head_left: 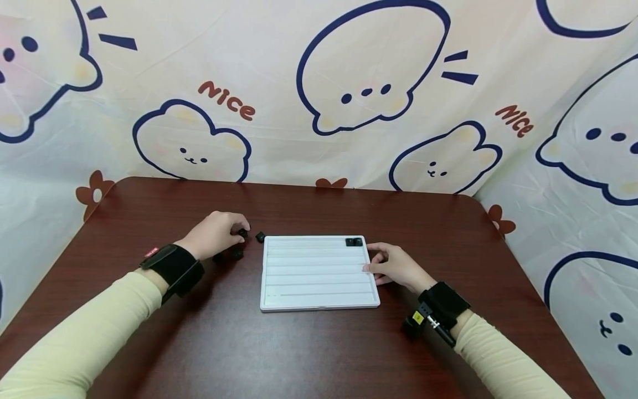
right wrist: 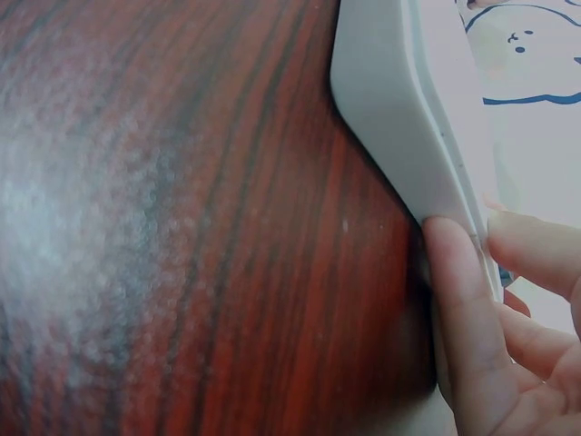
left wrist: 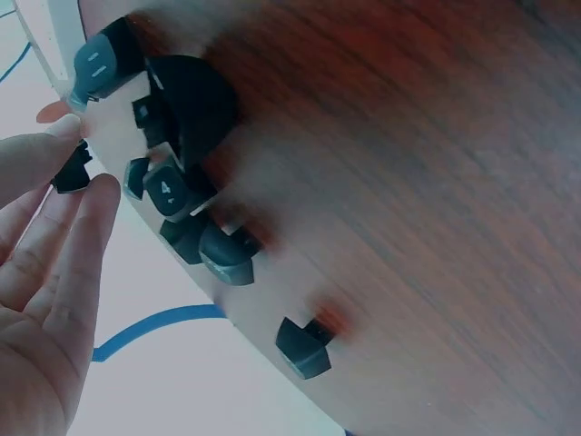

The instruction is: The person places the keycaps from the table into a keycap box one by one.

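brown table (head_left: 319, 360); left fingers (left wrist: 86, 232) narrow, pinching black keycap (left wrist: 72, 173); right fingers (right wrist: 461, 291) gripping white tray (head_left: 314, 281) by edge

White tray (head_left: 319, 282); black keycaps (left wrist: 184, 195); streaked brown table (head_left: 319, 354); pale, navy-outlined cartoon backdrop (head_left: 271, 44).

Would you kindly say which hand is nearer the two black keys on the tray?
Right hand: it grips the tray by its right edge, near the two keys; the left hand pinches another key past the tray's left edge.
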A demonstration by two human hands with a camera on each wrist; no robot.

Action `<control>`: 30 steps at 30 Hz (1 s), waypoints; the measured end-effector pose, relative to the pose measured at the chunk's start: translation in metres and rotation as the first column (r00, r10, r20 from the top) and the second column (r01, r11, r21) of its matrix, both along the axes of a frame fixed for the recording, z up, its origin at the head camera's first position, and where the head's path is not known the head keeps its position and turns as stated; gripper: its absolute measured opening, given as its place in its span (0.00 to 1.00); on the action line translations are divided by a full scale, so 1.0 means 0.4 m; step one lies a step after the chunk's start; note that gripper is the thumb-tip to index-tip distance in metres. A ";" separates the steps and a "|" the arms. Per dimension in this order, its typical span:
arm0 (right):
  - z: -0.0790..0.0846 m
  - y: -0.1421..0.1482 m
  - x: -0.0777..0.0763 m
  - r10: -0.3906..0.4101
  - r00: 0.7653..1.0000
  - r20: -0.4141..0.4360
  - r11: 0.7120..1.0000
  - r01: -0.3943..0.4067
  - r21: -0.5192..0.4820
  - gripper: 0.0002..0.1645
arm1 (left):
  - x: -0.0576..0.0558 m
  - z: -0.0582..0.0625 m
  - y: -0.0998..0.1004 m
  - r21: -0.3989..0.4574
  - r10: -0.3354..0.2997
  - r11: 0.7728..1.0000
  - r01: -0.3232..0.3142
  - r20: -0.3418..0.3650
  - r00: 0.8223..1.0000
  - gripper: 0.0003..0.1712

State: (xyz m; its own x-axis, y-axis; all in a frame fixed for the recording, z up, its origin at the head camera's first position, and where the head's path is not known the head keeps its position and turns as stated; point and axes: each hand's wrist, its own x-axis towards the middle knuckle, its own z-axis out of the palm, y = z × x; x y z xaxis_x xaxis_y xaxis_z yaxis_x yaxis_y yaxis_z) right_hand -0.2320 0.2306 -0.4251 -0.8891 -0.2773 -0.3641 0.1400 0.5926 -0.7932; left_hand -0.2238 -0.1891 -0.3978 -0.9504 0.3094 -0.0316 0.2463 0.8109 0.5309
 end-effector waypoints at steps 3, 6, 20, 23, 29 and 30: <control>0.000 -0.001 0.000 0.003 1.000 0.001 1.000 -0.003 0.001 0.37 | 0.003 0.003 0.005 0.005 -0.008 1.000 0.008 -0.006 1.000 0.13; -0.001 -0.003 0.001 0.003 1.000 0.006 1.000 -0.003 -0.005 0.38 | 0.005 0.006 0.013 0.019 -0.019 1.000 0.020 -0.013 1.000 0.11; 0.012 -0.009 0.004 0.004 1.000 -0.001 1.000 -0.004 0.008 0.37 | -0.003 0.051 0.027 0.097 0.018 0.995 -0.012 -0.058 0.998 0.15; 0.014 -0.009 0.005 0.008 1.000 -0.002 1.000 -0.008 0.005 0.37 | -0.008 0.058 0.035 0.119 0.022 0.993 -0.014 -0.064 0.998 0.15; 0.012 -0.009 0.006 0.005 1.000 0.004 1.000 -0.005 0.005 0.37 | -0.016 0.050 0.071 0.111 -0.011 0.994 0.019 -0.073 0.997 0.15; 0.011 -0.009 0.006 0.002 1.000 0.005 1.000 -0.002 0.005 0.37 | -0.017 0.049 0.079 0.105 -0.022 0.994 0.029 -0.075 0.997 0.15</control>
State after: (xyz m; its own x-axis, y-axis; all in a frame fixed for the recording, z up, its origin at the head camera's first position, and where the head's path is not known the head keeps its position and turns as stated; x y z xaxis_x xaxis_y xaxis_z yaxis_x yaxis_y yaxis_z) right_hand -0.2296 0.2271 -0.4206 -0.8868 -0.2773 -0.3698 0.1424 0.5972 -0.7894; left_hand -0.2306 -0.1574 -0.3783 -0.9407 0.3314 0.0720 0.3075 0.7441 0.5931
